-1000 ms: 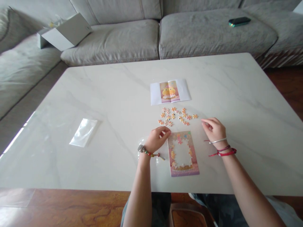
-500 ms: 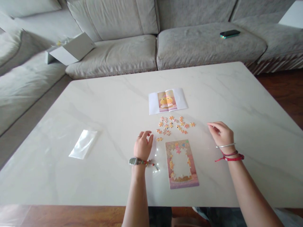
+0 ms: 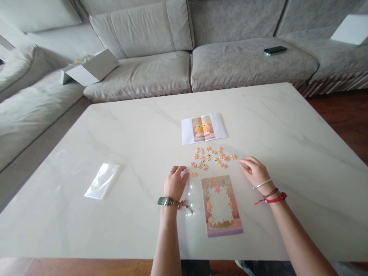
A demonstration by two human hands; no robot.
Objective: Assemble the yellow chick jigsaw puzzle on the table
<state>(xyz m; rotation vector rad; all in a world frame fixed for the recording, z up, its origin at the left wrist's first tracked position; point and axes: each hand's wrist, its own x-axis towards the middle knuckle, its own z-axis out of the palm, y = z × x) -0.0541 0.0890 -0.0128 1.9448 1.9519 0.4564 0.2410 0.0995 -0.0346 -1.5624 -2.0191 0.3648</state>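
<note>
A jigsaw puzzle (image 3: pixel 238 218) lies on the table before me, its border joined and its middle showing bare table. Beyond it are scattered several loose puzzle pieces (image 3: pixel 208 157) in orange, yellow and pink. My left hand (image 3: pixel 176 182) rests left of the puzzle, fingers bent and thumb apart, close to a pair of yellow pieces (image 3: pixel 194 174); I see nothing in it. My right hand (image 3: pixel 255 172) is just right of the loose pieces, fingers loosely bent with a small gap to the thumb, and no piece shows in it.
A creased picture sheet (image 3: pixel 186 132) lies behind the pieces on the white marbled table (image 3: pixel 138 230). To the left is a clear plastic bag (image 3: pixel 102 181). On the grey sofa (image 3: pixel 155 71) behind are a phone (image 3: pixel 275 50), a white box (image 3: pixel 92 69) and another white object (image 3: pixel 350 30).
My right hand has moved left toward the loose pieces. My left hand stays nearly in place beside the puzzle. The whole view has shifted slightly as my head tilted.
</note>
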